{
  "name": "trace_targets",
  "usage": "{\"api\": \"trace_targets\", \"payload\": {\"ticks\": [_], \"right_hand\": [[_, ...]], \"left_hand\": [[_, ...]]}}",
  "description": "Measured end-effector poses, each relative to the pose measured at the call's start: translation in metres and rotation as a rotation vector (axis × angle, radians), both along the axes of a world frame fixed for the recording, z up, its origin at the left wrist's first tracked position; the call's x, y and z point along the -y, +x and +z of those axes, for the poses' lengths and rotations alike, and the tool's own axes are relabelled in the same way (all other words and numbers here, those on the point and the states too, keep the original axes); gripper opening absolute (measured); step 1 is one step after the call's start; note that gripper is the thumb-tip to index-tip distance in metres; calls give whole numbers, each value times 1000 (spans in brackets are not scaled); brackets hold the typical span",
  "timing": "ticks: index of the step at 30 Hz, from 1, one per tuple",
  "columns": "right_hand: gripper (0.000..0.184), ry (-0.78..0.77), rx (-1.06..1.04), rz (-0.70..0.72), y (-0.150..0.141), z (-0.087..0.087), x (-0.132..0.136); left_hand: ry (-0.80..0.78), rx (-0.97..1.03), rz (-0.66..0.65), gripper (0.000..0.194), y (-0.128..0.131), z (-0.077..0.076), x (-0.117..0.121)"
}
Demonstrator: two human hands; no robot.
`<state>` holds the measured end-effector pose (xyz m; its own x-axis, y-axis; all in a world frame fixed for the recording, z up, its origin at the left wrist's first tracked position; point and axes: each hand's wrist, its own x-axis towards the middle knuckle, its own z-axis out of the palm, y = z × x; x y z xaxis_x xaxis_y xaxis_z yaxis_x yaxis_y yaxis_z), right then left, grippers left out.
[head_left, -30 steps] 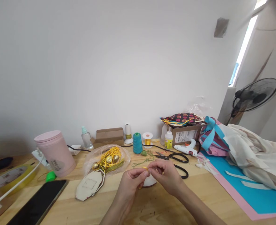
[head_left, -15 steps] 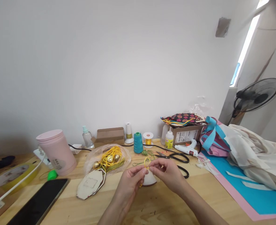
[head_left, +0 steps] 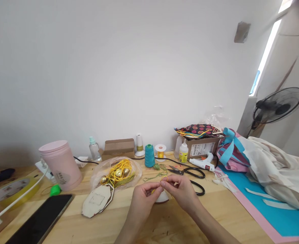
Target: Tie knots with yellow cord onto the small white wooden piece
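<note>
My left hand [head_left: 146, 196] and my right hand [head_left: 181, 191] meet above the table's front middle, fingertips pinched together. Between them runs a thin yellow cord [head_left: 166, 177], whose small loop shows just over the right fingers. Beneath the fingertips is a small white piece with a curved dark lower edge [head_left: 162, 199], mostly covered by the hands; whether it hangs from the cord or rests on the table I cannot tell. Black-handled scissors [head_left: 190, 172] lie behind my right hand. A tangle of green cord [head_left: 156, 175] lies just behind the fingers.
Left stand a pink canister [head_left: 60, 166], a phone [head_left: 41, 218], octagonal white pieces [head_left: 96, 201] and a plastic bag [head_left: 136, 166] of yellow cord and gold bells. Behind are a teal thread cone [head_left: 149, 156], a glue bottle [head_left: 183, 153] and a glue gun [head_left: 202, 163]. Blue sheets [head_left: 263, 206] lie right.
My hands have closed in on each other at the cord. The upright yellow loop has shrunk and tipped right, and more of the white piece is now covered.
</note>
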<state>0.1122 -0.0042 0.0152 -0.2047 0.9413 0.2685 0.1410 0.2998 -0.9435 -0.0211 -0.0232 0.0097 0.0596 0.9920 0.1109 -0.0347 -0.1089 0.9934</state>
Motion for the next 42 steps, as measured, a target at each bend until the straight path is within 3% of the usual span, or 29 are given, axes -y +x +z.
{"api": "trace_targets", "payload": {"ticks": [8,19,26,30,37,42], "right_hand": [[22,-101,-159,77,1,0,-3],[27,-158,-207,132,2,1,-5],[21,-154,-190,118,0,3,0],[20,-175,-220,106,0,4,0],[22,-145,-237,125,1,8,0],[22,-40,-136,140,2,6,0]], "left_hand": [[-95,190,82,14,-2,-3,-3],[-127,112,67,11,-1,4,2],[-26,30,68,11,0,5,3],[-55,69,48,12,-1,3,1],[-88,198,-19,21,-3,5,3],[-208,237,-23,18,-2,3,4]]}}
